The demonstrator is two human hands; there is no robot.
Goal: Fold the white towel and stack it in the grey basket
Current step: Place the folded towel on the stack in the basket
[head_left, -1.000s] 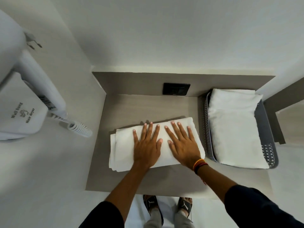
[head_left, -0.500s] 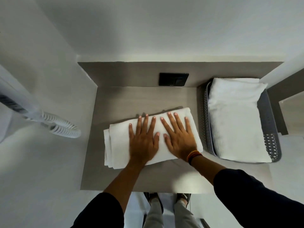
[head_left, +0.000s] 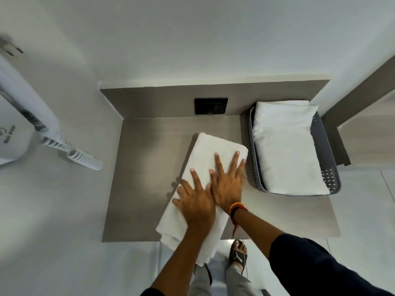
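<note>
Holding a folded white stack, the grey basket (head_left: 327, 150) sits at the counter's (head_left: 145, 167) right. Forearms hide part of the towel (head_left: 205, 159), whose near end overhangs the counter edge. Its long axis runs diagonally, far end toward the basket. Left hand (head_left: 195, 202) and right hand (head_left: 228, 184) press flat on it, fingers spread.

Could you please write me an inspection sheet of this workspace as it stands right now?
Surface: grey counter, bare at its left part.
Job's things: folded white towel lies diagonally, near end overhanging the counter's front edge; grey basket at right holds a folded towel.
Clutter: nothing seen.
Hands: left hand and right hand flat on the white towel, fingers spread.
Cables: coiled cord from the wall hair dryer.
Surroundings: black wall plate; white walls.
</note>
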